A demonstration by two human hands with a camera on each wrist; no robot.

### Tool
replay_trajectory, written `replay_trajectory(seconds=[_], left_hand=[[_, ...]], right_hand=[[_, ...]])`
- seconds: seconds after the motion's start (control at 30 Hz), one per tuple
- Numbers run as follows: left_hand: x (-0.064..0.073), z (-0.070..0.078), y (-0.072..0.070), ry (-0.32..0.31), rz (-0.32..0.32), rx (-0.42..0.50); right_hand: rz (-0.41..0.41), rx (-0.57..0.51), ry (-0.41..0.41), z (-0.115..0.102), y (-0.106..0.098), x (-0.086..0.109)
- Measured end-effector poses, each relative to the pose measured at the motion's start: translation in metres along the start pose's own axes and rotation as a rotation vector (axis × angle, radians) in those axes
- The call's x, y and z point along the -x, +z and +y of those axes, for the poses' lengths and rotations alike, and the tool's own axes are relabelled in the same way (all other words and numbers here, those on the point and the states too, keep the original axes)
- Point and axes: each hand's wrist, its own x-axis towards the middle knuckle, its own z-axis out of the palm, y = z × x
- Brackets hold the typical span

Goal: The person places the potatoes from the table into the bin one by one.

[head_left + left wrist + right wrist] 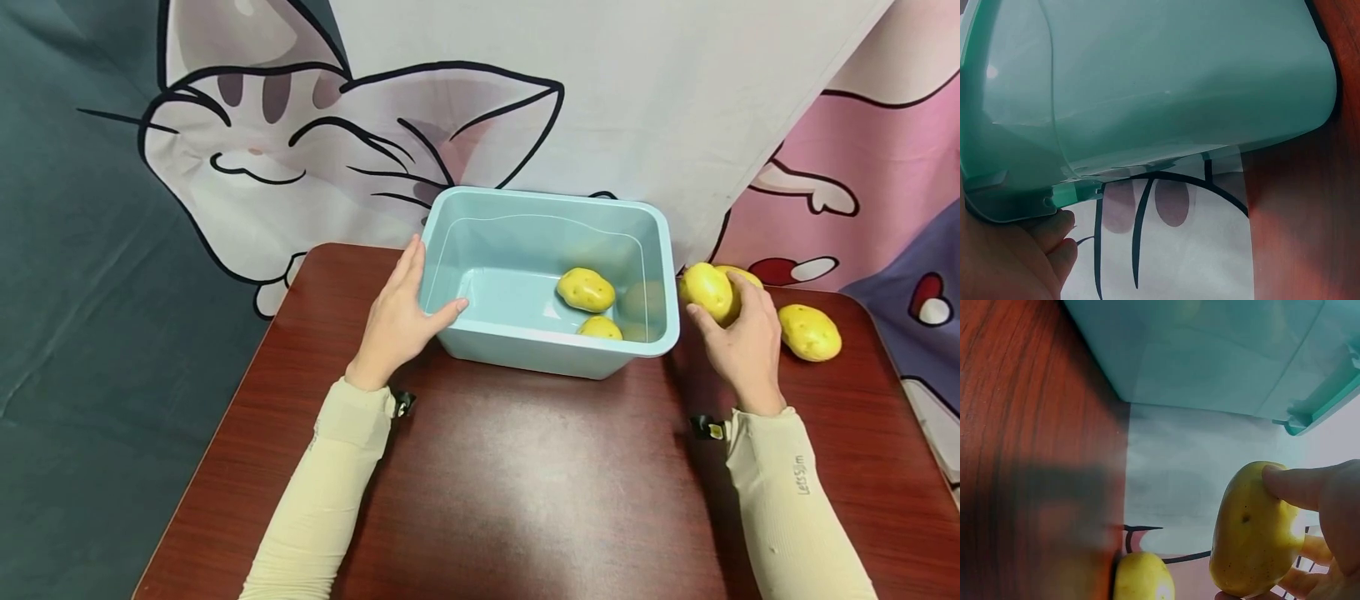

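Observation:
A light blue plastic bin stands on the table, with one potato and another potato at its right end inside. My left hand holds the bin's left rim, thumb over the edge and fingers along the outside. In the left wrist view, fingertips show at the rim. Just right of the bin, my right hand grips a yellow potato between thumb and fingers, raised off the table. Behind that hand is another potato, partly hidden.
A loose potato lies on the dark reddish wooden table to the right of my right hand. Cloth with cartoon cat drawings hangs directly behind the table's back edge. In the right wrist view, a potato sits at that edge.

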Motion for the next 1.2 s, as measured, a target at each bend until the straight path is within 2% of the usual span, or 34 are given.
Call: replay_trajectory(seconds=[1.2], left_hand=[[0.000,-0.001,0.001,0.007,0.004,0.012]], right_hand=[[0.099,-0.067,-0.074,-0.032,-0.017,0.001]])
